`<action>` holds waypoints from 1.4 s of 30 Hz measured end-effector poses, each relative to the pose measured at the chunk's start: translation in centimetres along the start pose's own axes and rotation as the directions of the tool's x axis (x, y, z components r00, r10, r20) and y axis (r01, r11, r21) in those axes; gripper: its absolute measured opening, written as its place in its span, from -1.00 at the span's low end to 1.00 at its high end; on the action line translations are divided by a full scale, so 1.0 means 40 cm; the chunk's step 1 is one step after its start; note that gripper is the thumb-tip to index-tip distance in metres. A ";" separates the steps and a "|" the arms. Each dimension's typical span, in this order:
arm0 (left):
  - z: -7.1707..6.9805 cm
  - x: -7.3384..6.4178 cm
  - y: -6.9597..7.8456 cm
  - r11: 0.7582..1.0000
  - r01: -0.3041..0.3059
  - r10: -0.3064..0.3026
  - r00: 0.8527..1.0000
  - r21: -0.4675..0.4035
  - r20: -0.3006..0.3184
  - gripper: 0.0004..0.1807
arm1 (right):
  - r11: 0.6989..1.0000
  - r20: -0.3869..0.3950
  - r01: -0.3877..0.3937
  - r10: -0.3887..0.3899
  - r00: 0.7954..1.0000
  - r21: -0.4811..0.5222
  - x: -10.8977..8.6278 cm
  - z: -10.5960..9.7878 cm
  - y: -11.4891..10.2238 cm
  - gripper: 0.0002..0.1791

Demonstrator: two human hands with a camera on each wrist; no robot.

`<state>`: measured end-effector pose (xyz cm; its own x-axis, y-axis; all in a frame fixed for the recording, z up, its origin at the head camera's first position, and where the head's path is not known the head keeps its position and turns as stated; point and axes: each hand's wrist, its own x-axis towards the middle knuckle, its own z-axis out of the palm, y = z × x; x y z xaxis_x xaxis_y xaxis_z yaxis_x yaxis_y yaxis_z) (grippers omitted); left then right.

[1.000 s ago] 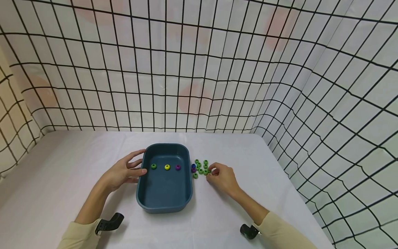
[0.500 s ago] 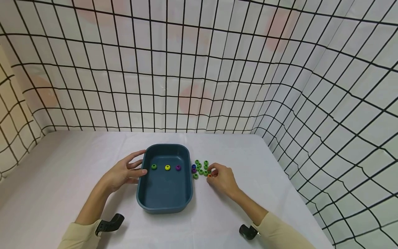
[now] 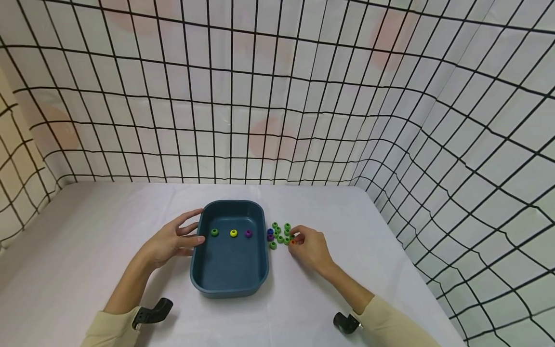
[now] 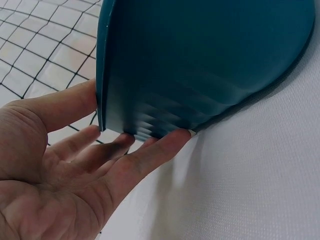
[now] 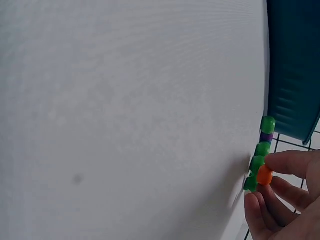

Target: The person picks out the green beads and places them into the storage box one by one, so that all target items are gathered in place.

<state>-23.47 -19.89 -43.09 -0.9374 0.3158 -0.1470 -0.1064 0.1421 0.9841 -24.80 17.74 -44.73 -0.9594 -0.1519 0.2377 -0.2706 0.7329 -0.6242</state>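
In the head view, a dark teal tray [image 3: 230,270] stands on the white table. Inside it a green bead [image 3: 214,232], a yellow bead [image 3: 233,233] and a purple bead [image 3: 248,233] sit in a spaced row. My left hand [image 3: 171,241] holds the tray's left side, thumb over the rim and fingers against the outer wall, as the left wrist view confirms. Right of the tray, my right hand [image 3: 310,248] pinches an orange bead [image 5: 264,175] between thumb and fingers. Green beads [image 3: 280,239] lie close beside it, some partly hidden by the fingers.
One blue bead [image 3: 270,231] and one purple bead [image 3: 270,237] lie among the loose green ones, close to the tray's right wall. A black grid net [image 3: 260,96] over white cloth surrounds the back and sides of the table [image 3: 329,207].
The orange bead has come into view between my right hand's fingertips, rising slightly. My left hand and the tray stay in place.
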 end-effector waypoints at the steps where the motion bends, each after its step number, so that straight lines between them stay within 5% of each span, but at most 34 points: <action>1: 0.000 0.000 0.000 1.000 0.000 0.000 1.000 0.001 0.000 -0.04 | 1.000 -0.006 0.007 -0.007 1.000 0.000 0.001 -0.001 -0.001 -0.74; 21: -0.004 -0.003 -0.005 1.000 0.005 -0.005 1.000 0.007 -0.009 -0.04 | 0.990 -0.078 0.133 -0.129 0.989 0.052 0.061 -0.010 -0.092 -0.90; 42: -0.002 -0.002 0.004 1.000 0.000 0.000 1.000 0.008 0.008 -0.05 | 0.975 -0.028 0.175 -0.173 0.985 0.137 0.093 0.026 -0.216 -0.87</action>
<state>-23.43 -19.96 -42.90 -0.9347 0.3232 -0.1482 -0.1042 0.1496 0.9832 -26.14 10.15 -39.23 -0.8958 -0.2577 0.3622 -0.4424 0.5974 -0.6689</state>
